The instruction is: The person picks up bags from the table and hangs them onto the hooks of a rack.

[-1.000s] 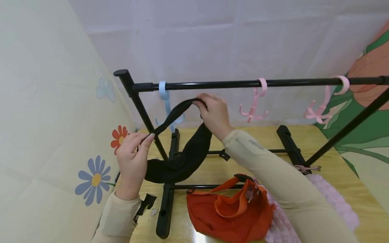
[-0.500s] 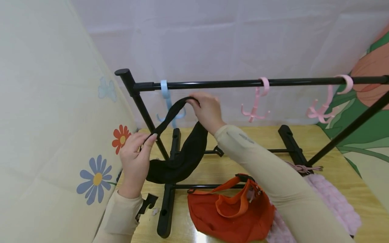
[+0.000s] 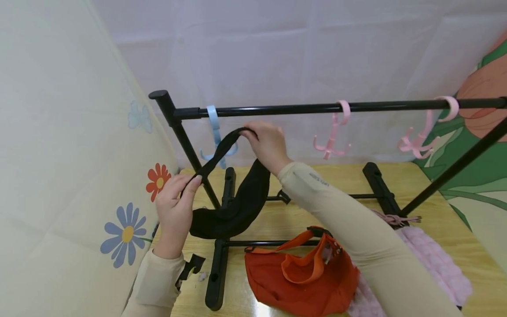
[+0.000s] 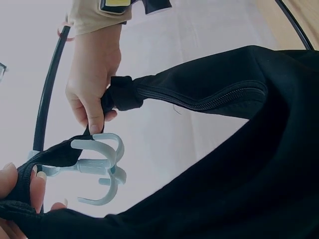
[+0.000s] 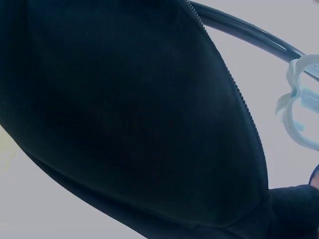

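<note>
A black zippered bag (image 3: 237, 213) hangs from its strap between both hands in the head view. My left hand (image 3: 173, 211) pinches one part of the strap (image 3: 217, 155), and my right hand (image 3: 268, 144) pinches it higher up, near the bag's right end. Just behind the strap, a light blue hook with several curved prongs (image 3: 215, 132) hangs from a black rail (image 3: 277, 109). The left wrist view has the strap passing close by the blue hook's prongs (image 4: 107, 164); whether they touch is unclear. In the right wrist view the bag's body (image 5: 139, 114) hides most of the scene.
Two pink hooks (image 3: 332, 136) (image 3: 417, 143) hang farther right on the rail. An orange-red bag (image 3: 293, 281) lies on the wooden table (image 3: 481, 273) below, beside a pink puffy bag (image 3: 435, 259). The rack's black foot (image 3: 215, 277) stands at the left, near the patterned side wall (image 3: 79, 176).
My right hand has moved slightly left, bringing the strap and bag nearer the blue hook. The blue hook has swung a little. My left hand has barely moved.
</note>
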The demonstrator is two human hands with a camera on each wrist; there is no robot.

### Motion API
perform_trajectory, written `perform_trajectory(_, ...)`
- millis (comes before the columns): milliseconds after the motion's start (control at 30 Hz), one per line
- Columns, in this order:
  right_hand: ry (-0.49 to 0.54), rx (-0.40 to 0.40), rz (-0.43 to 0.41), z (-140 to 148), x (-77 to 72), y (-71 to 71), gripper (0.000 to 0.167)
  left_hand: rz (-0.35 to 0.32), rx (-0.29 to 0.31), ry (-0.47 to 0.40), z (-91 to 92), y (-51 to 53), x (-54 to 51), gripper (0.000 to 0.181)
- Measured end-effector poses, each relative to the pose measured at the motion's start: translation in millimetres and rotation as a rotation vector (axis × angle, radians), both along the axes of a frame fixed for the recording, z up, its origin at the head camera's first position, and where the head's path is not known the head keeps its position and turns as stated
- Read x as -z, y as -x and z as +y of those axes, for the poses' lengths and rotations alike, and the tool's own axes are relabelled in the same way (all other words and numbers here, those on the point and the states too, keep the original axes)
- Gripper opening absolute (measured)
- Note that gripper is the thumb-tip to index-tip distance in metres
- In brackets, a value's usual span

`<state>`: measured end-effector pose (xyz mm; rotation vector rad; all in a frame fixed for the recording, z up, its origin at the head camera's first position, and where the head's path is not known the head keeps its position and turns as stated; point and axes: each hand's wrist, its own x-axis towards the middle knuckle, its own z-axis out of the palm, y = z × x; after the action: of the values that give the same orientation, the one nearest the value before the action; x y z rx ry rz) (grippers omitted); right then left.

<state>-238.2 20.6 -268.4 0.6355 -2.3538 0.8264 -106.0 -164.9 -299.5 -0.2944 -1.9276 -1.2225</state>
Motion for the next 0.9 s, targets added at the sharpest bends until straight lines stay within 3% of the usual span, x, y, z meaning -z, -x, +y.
perform_trajectory(200, -0.054, -0.003, 0.007, -3, -3.8, 3.1, 0.019, -0.035, 0.025, -0.03, -0.8, -2.1, 3.3, 0.01)
perform_trajectory(300, -0.09, -0.018, -0.034, -4, -4.8, 4.5, 0.019, -0.075, 0.029, -0.061, -1.7, -2.3, 6.5, 0.013)
perform_trajectory(567, -0.147, -0.045, -0.211, -3, -4.1, 6.7, 0.016, -0.278, 0.032, -0.228, -4.3, -0.7, 11.9, 0.027)
perform_trajectory(700, -0.145, -0.046, -0.27, -2, -2.0, 5.9, 0.016, -0.317, 0.031, -0.271, -5.8, 2.4, 7.7, 0.031)
perform_trajectory(900, -0.163, -0.035, -0.332, -1, 0.5, 3.4, 0.016, -0.3, 0.052, -0.252, -8.0, 8.9, -9.5, 0.03)
